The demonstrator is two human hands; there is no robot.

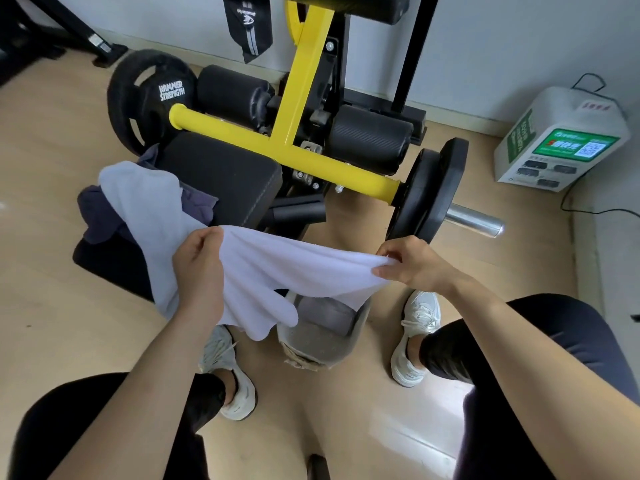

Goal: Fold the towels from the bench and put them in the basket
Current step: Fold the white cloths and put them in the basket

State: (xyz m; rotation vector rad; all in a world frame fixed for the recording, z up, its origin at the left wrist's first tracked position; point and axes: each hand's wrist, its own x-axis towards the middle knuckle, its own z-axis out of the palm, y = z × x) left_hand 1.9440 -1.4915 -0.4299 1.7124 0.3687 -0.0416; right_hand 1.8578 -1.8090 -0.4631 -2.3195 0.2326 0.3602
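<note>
A white towel (pixel 273 268) is stretched between my hands, with its far end still draped over the black bench pad (pixel 225 171). My left hand (pixel 199 268) grips its left part and my right hand (pixel 412 261) pinches its right corner. A dark blue-grey towel (pixel 100 209) lies crumpled on the bench's left side, partly under the white one. The grey basket (pixel 322 344) stands on the floor between my feet, below the held towel, with a grey folded cloth (pixel 322 311) inside it.
A yellow and black weight machine (pixel 304 98) with roller pads and weight plates (pixel 429 192) rises behind the bench. A white and green charging box (pixel 561 136) with a cable sits by the right wall. My white shoes (pixel 415 341) flank the basket.
</note>
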